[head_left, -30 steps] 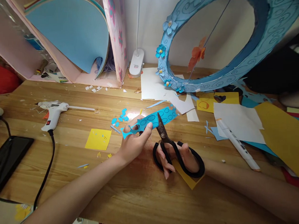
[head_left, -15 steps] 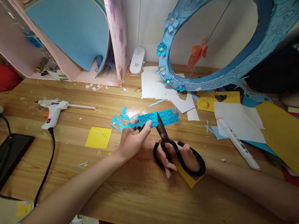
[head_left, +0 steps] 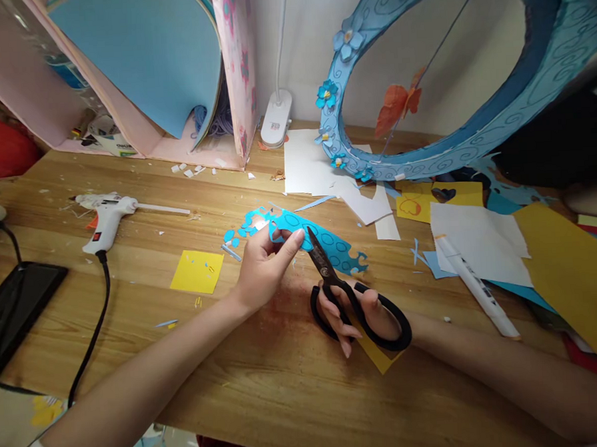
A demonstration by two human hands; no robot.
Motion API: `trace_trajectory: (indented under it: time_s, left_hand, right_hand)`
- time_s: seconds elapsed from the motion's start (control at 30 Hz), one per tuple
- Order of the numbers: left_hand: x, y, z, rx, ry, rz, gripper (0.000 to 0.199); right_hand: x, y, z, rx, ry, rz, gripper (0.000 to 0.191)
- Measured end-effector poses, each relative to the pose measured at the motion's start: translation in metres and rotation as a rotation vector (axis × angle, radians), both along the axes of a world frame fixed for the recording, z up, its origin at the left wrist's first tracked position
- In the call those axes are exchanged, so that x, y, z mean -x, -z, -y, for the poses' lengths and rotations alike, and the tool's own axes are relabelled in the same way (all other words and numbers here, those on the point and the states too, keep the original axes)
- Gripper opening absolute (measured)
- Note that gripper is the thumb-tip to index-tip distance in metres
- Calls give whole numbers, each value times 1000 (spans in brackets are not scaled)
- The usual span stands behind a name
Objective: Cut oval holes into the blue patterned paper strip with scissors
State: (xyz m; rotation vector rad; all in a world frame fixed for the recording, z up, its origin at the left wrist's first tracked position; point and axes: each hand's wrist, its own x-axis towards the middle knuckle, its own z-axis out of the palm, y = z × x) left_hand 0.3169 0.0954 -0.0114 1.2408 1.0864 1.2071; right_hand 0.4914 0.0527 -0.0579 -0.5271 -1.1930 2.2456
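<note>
Ring, blue, swirl-patterned, bearing paper flowers. Within the ring: butterfly, orange. Left of the ring: white box, corded; pink shelf, holding curved blue sheet. Farther left of the ring, nearer the viewer: glue gun, white; yellow square, scrap-strewn; tablet, black. Below the ring, rightward: marker, white, partly over white sheet; mustard sheet.
</note>
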Motion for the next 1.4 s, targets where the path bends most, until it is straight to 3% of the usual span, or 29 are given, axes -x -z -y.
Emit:
trace_trajectory:
  time_s: [0.13,0.3,0.43,0.57,0.8,0.97,1.13,1.4]
  left_hand:
    - [-1,2,-2,33,-14,50,32]
    - [-2,8,-2,127,64,130,35]
    - [-4,7,1,64,133,26,31]
    - [-4,5,3,10,84,-99,29]
    - [-2,4,2,4,77,-35,27]
    - [-1,2,3,-31,67,-60,26]
    - [-2,-2,1,39,114,-30,28]
    - [-1,-2,-1,83,130,8,30]
  right_hand:
    - [1,-1,0,20,30,9,63]
    - [3,-2,-1,30,56,15,62]
    - [2,1,-2,-2,80,25,63]
    - [0,3,-2,-9,82,26,64]
    - [2,4,-2,3,73,6,65]
    - [4,-6,0,-39,106,19,69]
    - [5,-13,0,-4,106,30,68]
    - [3,-6,-1,16,89,81,67]
